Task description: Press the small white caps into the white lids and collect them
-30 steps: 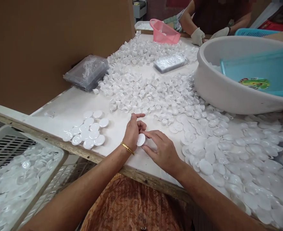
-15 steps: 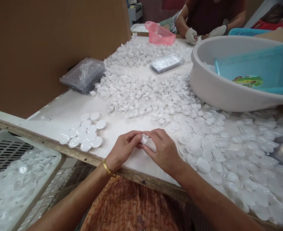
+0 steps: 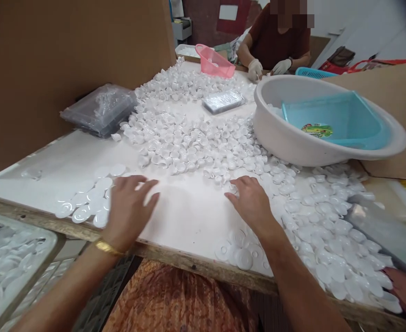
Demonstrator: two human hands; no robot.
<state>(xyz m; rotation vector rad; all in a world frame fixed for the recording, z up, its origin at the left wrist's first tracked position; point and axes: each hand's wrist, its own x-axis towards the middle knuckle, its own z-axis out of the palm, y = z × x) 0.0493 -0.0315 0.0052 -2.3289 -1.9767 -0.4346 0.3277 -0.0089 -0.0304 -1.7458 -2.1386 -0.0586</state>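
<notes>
My left hand [image 3: 130, 205] is over the right side of a small group of flat white discs [image 3: 81, 213], its thumb and fingers apart. Nothing shows between them, and the hand hides part of the group. My right hand [image 3: 251, 200] is at the near edge of a heap of small white cup-shaped pieces [image 3: 189, 143]. Its thumb and bent fingers close around one small white cup-shaped piece [image 3: 233, 188], partly hidden by the fingers. More white discs [image 3: 243, 259] lie below my right wrist, and a wide spread of them [image 3: 330, 249] covers the table's right side.
A grey-white tub [image 3: 292, 147] holding a blue bin [image 3: 341, 115] stands at right. Clear plastic packs [image 3: 101, 110] lie by a cardboard sheet [image 3: 71, 55]. Behind are a pink scoop [image 3: 214, 64] and a gloved person [image 3: 275, 46]. A crate [image 3: 47, 249] of discs stands below left.
My hands, earlier together around a small white piece, have parted. The left moved left to the disc group, the right moved to the cup heap. The whole view has shifted.
</notes>
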